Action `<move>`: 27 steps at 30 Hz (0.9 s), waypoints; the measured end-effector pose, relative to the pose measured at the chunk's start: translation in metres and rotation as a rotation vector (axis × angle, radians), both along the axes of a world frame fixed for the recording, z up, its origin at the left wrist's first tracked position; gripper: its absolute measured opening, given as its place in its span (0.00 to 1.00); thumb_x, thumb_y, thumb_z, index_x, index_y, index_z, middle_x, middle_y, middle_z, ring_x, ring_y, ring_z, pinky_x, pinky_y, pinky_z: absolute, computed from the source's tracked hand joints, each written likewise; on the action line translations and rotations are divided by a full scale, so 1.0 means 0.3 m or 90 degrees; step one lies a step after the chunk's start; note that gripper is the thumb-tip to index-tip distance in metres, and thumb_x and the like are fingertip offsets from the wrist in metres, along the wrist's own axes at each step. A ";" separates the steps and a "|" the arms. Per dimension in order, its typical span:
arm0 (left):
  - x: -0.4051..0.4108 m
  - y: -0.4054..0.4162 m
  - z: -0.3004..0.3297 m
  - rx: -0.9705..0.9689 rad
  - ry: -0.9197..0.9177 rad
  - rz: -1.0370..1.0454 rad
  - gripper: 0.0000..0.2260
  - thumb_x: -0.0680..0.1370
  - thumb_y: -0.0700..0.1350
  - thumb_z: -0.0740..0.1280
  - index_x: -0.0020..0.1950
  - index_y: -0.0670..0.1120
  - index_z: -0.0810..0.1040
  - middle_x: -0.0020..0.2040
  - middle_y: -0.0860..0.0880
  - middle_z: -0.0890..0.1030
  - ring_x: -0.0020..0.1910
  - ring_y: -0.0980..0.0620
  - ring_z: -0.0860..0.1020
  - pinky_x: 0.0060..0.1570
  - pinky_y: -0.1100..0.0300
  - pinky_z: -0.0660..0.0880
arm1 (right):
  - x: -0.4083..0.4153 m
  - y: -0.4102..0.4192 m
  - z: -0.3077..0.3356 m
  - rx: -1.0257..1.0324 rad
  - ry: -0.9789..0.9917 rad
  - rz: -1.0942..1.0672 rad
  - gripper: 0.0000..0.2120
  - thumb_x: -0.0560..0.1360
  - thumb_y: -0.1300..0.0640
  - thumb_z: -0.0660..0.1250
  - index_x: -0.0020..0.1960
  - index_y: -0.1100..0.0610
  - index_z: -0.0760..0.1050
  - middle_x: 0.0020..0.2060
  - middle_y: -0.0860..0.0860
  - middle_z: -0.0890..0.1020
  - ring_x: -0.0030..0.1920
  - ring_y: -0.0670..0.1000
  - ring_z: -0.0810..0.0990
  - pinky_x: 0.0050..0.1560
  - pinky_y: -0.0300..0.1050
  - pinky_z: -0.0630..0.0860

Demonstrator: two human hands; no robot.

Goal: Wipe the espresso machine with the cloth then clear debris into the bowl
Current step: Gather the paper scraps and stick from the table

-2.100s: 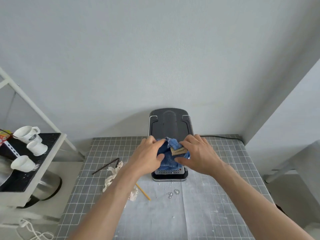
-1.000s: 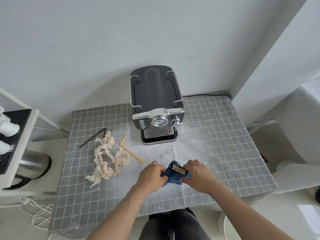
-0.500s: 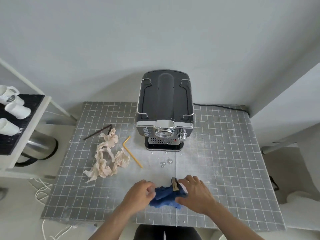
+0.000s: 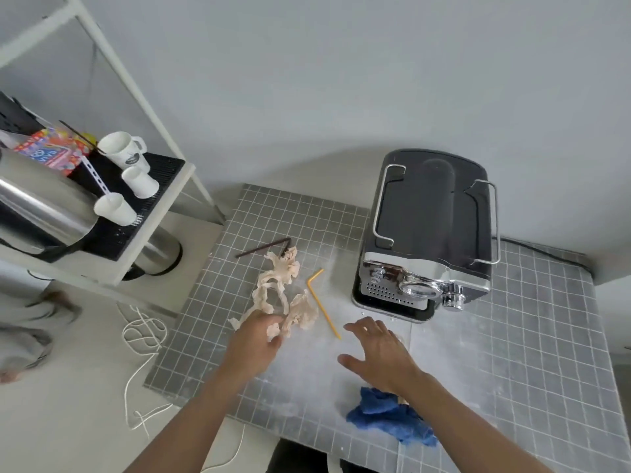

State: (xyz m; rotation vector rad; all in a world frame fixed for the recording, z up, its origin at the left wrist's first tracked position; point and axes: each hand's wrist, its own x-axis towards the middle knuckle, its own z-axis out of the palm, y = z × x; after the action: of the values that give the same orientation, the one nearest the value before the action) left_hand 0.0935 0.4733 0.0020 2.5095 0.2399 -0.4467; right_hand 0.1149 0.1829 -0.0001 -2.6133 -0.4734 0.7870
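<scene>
The black and chrome espresso machine [image 4: 433, 227] stands at the back right of the grey tiled table [image 4: 532, 353]. The blue cloth [image 4: 389, 418] lies crumpled near the table's front edge, partly under my right forearm, with no hand on it. My right hand [image 4: 379, 356] hovers over the table with its fingers spread and nothing in it, just right of a bent yellow straw [image 4: 321, 302]. My left hand [image 4: 256, 339] curls its fingers into the near end of the crumpled beige paper [image 4: 276, 285]. A dark brown stick [image 4: 263, 249] lies behind the paper. No bowl is in view.
A white rack [image 4: 150, 233] at the left holds white cups [image 4: 126, 153], a steel flask [image 4: 41, 203] and a colourful packet. A white cord [image 4: 143, 336] lies on the floor. A black cable [image 4: 546, 250] runs behind the machine.
Both hands let go of the blue cloth, which now lies on the table. My left hand moved left onto the crumpled paper and my right hand opened. The view swung left.
</scene>
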 end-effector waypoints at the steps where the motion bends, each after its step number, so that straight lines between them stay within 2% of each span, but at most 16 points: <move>1: 0.016 0.033 0.002 0.016 0.001 0.006 0.15 0.77 0.48 0.74 0.62 0.58 0.81 0.57 0.54 0.78 0.49 0.53 0.81 0.52 0.53 0.79 | 0.016 0.043 0.000 0.004 0.005 -0.002 0.33 0.79 0.33 0.62 0.80 0.46 0.63 0.74 0.45 0.67 0.72 0.51 0.68 0.71 0.51 0.69; 4: 0.059 0.113 -0.007 0.084 0.019 0.028 0.18 0.76 0.52 0.74 0.66 0.56 0.77 0.60 0.50 0.76 0.58 0.48 0.79 0.56 0.50 0.79 | 0.060 0.170 -0.009 0.015 0.017 -0.012 0.32 0.80 0.35 0.63 0.80 0.46 0.63 0.74 0.46 0.67 0.71 0.51 0.68 0.69 0.50 0.71; 8: 0.102 0.174 -0.055 0.157 0.128 0.077 0.40 0.72 0.67 0.73 0.78 0.54 0.62 0.74 0.42 0.67 0.72 0.38 0.70 0.64 0.41 0.76 | 0.116 0.323 -0.046 0.002 0.013 -0.005 0.33 0.80 0.38 0.65 0.80 0.46 0.61 0.75 0.48 0.65 0.70 0.54 0.69 0.67 0.51 0.73; 11: 0.133 0.183 -0.075 0.146 0.194 0.058 0.48 0.69 0.73 0.70 0.81 0.53 0.55 0.79 0.40 0.60 0.77 0.35 0.64 0.67 0.38 0.72 | 0.174 0.413 -0.072 -0.055 -0.023 0.031 0.37 0.79 0.41 0.68 0.82 0.47 0.55 0.79 0.52 0.59 0.70 0.58 0.69 0.67 0.54 0.73; 13: 0.153 0.173 -0.104 0.123 0.214 0.024 0.46 0.70 0.73 0.69 0.79 0.53 0.56 0.76 0.43 0.65 0.74 0.37 0.69 0.64 0.40 0.75 | 0.220 0.462 -0.089 -0.099 -0.039 0.063 0.42 0.78 0.44 0.70 0.83 0.46 0.49 0.82 0.54 0.52 0.72 0.61 0.67 0.69 0.57 0.72; 16: 0.175 0.169 -0.148 0.113 0.186 0.042 0.41 0.67 0.75 0.67 0.72 0.55 0.62 0.66 0.48 0.73 0.62 0.43 0.78 0.55 0.45 0.80 | 0.286 0.513 -0.125 -0.151 -0.068 0.119 0.49 0.78 0.48 0.72 0.84 0.48 0.39 0.83 0.56 0.39 0.73 0.64 0.65 0.69 0.58 0.73; 19: 0.182 0.171 -0.146 0.108 0.168 0.030 0.30 0.75 0.66 0.70 0.69 0.52 0.65 0.62 0.48 0.74 0.55 0.47 0.81 0.51 0.50 0.81 | 0.342 0.550 -0.168 -0.174 -0.103 0.170 0.54 0.77 0.50 0.74 0.84 0.48 0.34 0.82 0.57 0.34 0.72 0.65 0.66 0.63 0.58 0.77; 21: 0.183 0.180 -0.139 0.110 0.164 0.019 0.26 0.77 0.62 0.70 0.69 0.52 0.66 0.62 0.48 0.74 0.54 0.48 0.81 0.51 0.51 0.81 | 0.370 0.567 -0.187 -0.180 -0.110 0.191 0.56 0.76 0.51 0.75 0.84 0.48 0.33 0.82 0.56 0.36 0.71 0.64 0.66 0.62 0.57 0.77; 23: 0.178 0.200 -0.150 0.087 0.164 0.024 0.23 0.78 0.59 0.70 0.68 0.52 0.68 0.61 0.49 0.75 0.53 0.50 0.81 0.52 0.52 0.81 | 0.387 0.577 -0.195 -0.167 -0.114 0.205 0.56 0.75 0.52 0.76 0.84 0.48 0.36 0.82 0.56 0.42 0.70 0.63 0.67 0.62 0.56 0.78; 27: 0.167 0.243 -0.179 0.004 0.134 0.023 0.14 0.79 0.51 0.73 0.62 0.49 0.76 0.54 0.53 0.77 0.46 0.57 0.79 0.50 0.59 0.81 | 0.399 0.577 -0.189 -0.114 -0.114 0.196 0.47 0.75 0.58 0.75 0.83 0.50 0.49 0.77 0.55 0.58 0.65 0.59 0.72 0.60 0.55 0.80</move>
State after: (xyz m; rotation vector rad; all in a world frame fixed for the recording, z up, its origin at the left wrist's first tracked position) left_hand 0.1437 0.5462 -0.0515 2.4597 0.3682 -0.6973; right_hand 0.2346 0.3561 -0.0568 -2.8309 -0.9115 0.7178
